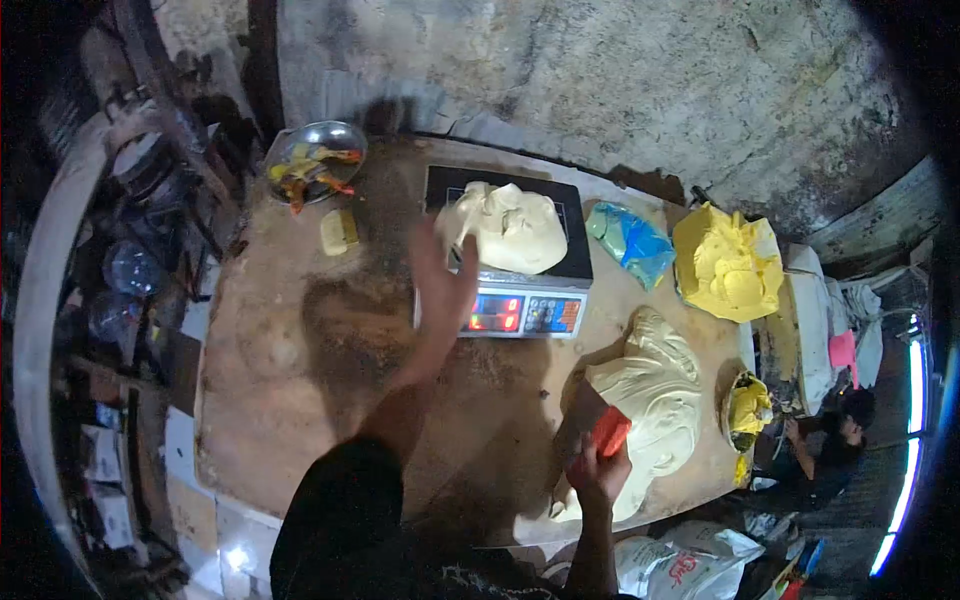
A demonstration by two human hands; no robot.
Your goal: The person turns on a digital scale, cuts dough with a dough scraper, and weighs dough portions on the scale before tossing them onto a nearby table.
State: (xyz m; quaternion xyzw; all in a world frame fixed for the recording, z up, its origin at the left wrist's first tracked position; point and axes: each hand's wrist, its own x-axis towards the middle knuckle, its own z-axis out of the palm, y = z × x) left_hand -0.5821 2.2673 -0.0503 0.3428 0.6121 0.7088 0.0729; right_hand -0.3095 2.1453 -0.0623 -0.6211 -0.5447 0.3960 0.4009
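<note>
A lump of pale dough point(510, 230) rests on the black top of a digital scale point(555, 312), whose red digits are lit. My left hand point(443, 285) is at the scale's left side, slightly blurred. Its fingers are spread near the dough's left edge; whether they touch it I cannot tell. Lower right, my right hand point(600, 473) grips the red handle of a dough scraper point(610, 432). The scraper's flat blade lies against the left side of a larger, smooth mass of dough point(660, 400) on the wooden table point(270, 400).
Behind the scale's right side lie a blue-green plastic bag point(630, 243) and a block of yellow fat-like paste point(730, 265). A metal bowl point(318, 160) with tools stands at the back left, near a small yellowish block point(339, 232). Another person point(835, 450) is at the far right.
</note>
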